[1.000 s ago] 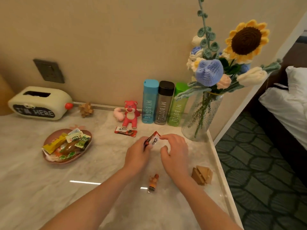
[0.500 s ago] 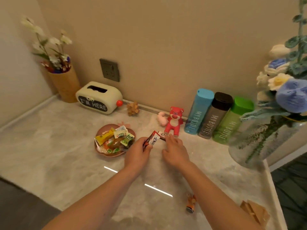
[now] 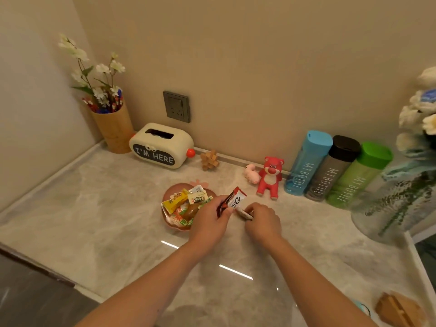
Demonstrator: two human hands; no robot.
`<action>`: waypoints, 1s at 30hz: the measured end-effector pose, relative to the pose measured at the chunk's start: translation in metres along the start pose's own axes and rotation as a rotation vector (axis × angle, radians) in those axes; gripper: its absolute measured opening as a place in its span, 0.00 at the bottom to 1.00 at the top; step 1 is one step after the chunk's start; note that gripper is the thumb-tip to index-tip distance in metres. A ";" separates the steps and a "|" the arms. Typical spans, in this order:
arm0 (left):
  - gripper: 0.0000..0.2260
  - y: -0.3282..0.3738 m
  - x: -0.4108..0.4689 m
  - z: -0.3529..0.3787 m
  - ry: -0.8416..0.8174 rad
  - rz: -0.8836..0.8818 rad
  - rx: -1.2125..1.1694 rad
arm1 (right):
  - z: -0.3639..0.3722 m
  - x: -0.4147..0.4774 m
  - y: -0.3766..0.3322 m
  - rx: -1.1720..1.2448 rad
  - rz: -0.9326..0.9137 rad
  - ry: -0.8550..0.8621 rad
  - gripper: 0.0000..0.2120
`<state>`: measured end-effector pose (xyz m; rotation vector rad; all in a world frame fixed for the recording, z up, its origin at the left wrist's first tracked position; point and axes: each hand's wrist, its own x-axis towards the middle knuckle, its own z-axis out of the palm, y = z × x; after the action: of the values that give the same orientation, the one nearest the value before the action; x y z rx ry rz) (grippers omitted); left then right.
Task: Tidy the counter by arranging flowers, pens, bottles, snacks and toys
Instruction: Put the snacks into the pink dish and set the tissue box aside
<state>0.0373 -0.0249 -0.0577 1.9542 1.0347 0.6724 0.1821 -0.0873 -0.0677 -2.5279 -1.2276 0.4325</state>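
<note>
A red-and-white chocolate wrapper (image 3: pixel 234 201) is pinched upright between the thumb and fingers of the left hand (image 3: pixel 210 219), held just above the counter (image 3: pixel 94 208) near its middle, beside the right rim of a pink snack plate (image 3: pixel 170 222). The right hand (image 3: pixel 263 224) is curled over a second small wrapper (image 3: pixel 245 214) lying on the stone, fingertips closing on it; whether it is lifted cannot be told. The step looks like gathering loose snacks onto the plate, which already holds several packets. Doing it well likely means lifting both wrappers clear, carrying them the short way left, and setting them on the pile's centre so none slides off. Toward the back edge stand a red bear toy (image 3: pixel 270 178) and a pink toy (image 3: pixel 251 173), then three bottles (image 3: pixel 330 171) in a row against the wall. A glass vase (image 3: pixel 391 208) of flowers sits near the right edge, close enough to catch an elbow. Bare stone lies left of and in front of the plate, giving room to move. A wooden puzzle (image 3: pixel 398 311) rests at the front right corner.
</note>
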 end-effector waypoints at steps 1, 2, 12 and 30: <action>0.14 -0.002 0.000 -0.003 0.008 0.004 -0.007 | 0.001 0.000 -0.002 -0.033 -0.019 -0.011 0.16; 0.14 -0.004 0.000 -0.007 0.024 0.008 -0.016 | 0.002 -0.001 -0.004 -0.020 -0.027 -0.005 0.14; 0.02 -0.043 0.008 -0.054 0.415 -0.073 0.141 | -0.003 -0.009 -0.090 0.795 0.027 0.205 0.06; 0.18 -0.082 0.030 -0.082 0.239 -0.219 0.192 | 0.035 0.000 -0.131 0.171 -0.107 0.150 0.21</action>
<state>-0.0424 0.0617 -0.0804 1.9145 1.4842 0.7170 0.0755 -0.0055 -0.0488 -2.2939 -1.2084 0.3031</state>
